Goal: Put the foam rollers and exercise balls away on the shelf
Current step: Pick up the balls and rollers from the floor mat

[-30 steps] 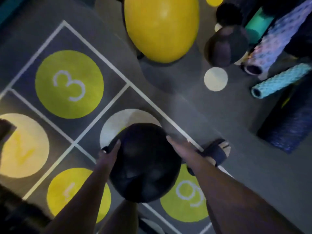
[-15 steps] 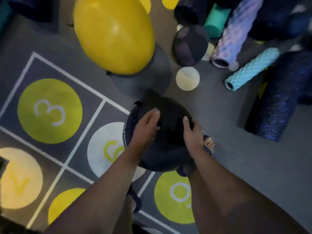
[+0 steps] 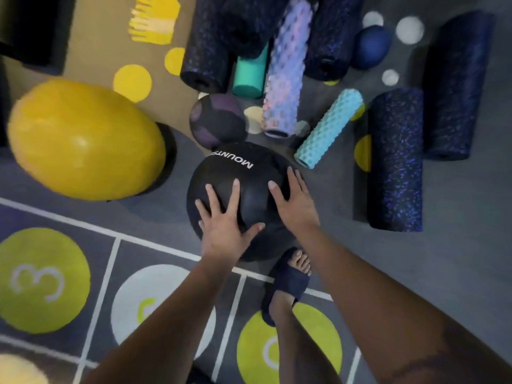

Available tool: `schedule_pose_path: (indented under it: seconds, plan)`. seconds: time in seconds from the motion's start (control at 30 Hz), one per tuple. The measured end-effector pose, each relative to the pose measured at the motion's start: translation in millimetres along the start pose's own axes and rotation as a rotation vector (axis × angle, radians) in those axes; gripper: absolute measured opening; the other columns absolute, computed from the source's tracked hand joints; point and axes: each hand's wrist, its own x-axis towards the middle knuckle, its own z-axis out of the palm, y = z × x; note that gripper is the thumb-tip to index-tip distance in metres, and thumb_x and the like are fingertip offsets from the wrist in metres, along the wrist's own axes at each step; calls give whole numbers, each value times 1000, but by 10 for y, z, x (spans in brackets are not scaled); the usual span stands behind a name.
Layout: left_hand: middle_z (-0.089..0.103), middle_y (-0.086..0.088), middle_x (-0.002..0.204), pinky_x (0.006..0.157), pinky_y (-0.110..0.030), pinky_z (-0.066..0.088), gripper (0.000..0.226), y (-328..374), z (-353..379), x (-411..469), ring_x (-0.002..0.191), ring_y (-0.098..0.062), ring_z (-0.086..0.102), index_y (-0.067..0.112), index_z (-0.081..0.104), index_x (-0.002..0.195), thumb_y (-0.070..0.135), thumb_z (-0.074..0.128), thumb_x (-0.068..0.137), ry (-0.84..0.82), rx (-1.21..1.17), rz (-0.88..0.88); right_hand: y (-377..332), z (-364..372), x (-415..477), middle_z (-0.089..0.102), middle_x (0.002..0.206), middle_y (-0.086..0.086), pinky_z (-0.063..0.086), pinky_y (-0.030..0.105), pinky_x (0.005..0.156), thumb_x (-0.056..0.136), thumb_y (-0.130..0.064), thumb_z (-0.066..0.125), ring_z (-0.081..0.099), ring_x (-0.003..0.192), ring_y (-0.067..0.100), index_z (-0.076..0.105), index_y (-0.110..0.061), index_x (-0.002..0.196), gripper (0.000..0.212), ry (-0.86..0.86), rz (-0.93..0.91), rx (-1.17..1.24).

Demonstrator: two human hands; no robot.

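Observation:
A black exercise ball (image 3: 249,187) with white lettering is between both my hands, above the floor. My left hand (image 3: 225,220) lies spread on its near left side and my right hand (image 3: 293,200) on its near right side. Beyond it a dark purple ball (image 3: 217,120) rests on the floor. A big yellow ball (image 3: 83,139) lies to the left. Foam rollers lie beyond: a lilac knobbly roller (image 3: 286,67), a turquoise knobbly roller (image 3: 329,127), a teal roller (image 3: 249,74) and several dark speckled rollers (image 3: 396,159). A small blue ball (image 3: 371,47) sits at the back.
My right foot in a dark slide sandal (image 3: 288,284) stands just under the black ball, on a hopscotch mat (image 3: 110,245) with numbered circles. Grey floor (image 3: 415,273) spreads to the right. A dark object (image 3: 25,29) is at the top left. No shelf shows.
The black ball has gone forward and away from me, from over the hopscotch mat toward the pile of rollers. Both hands shifted from its sides to its near top.

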Motion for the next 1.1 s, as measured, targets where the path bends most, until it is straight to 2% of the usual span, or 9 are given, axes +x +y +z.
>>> schedule_pose_path:
  seconds: [0.13,0.3,0.43,0.6,0.7,0.77,0.93,1.0,1.1]
  plan:
    - [-21,-13,168,115,-70,27,102,410,109,238,151,-54,-8,50,-9,158,70,60,87,5,181,-39,90,-304,243,14,171,-6,18,39,125,104,-59,41,16,157,21,18,-30,163,70,-63,19,44]
    - [-19,-16,167,110,-70,33,102,915,139,550,150,-57,-2,47,-11,158,71,58,87,-31,303,-103,329,-778,295,39,162,2,33,35,115,103,-52,49,40,146,29,28,-31,161,65,-81,73,98]
    - [-14,-17,168,107,-70,35,100,993,41,616,149,-57,2,47,-6,159,74,56,86,-55,339,-108,666,-1356,181,47,157,6,34,35,113,103,-47,52,45,142,32,31,-27,160,64,37,175,78]
    - [-11,-18,168,111,-65,33,99,1091,-163,767,149,-58,6,48,-9,158,77,52,86,-138,385,-129,1230,-2082,-58,46,157,12,31,30,115,101,-36,60,44,144,27,39,-11,156,64,230,324,136]
    - [-9,-18,169,115,-61,30,93,1392,-141,707,148,-58,7,45,-9,159,71,50,92,-172,379,-146,1484,-2420,-208,47,155,18,31,31,115,101,-33,62,45,143,31,39,-6,155,65,291,425,166]
    - [0,-17,170,118,-59,27,87,1596,-106,624,149,-57,11,41,-3,161,63,50,96,-186,333,-145,1606,-2589,-260,47,154,21,32,33,114,100,-32,63,46,142,34,39,-4,154,66,306,477,175]
    - [23,-11,167,117,-45,34,77,2283,177,467,149,-34,33,31,15,163,48,54,99,-186,265,36,2106,-2856,-100,54,142,26,40,39,105,98,-34,64,53,130,42,46,-5,147,60,316,612,212]
    - [31,-10,165,117,-41,34,73,2591,409,483,149,-31,35,28,22,162,44,56,99,-195,186,69,2366,-2916,72,49,144,27,40,40,106,96,-37,66,52,130,43,42,-7,149,65,283,664,244]
    - [47,-6,156,111,-37,41,62,3030,883,640,141,-27,47,29,39,157,37,60,99,-163,93,122,2840,-3021,483,31,157,31,34,40,114,91,-45,70,43,139,45,26,-16,159,86,227,758,322]
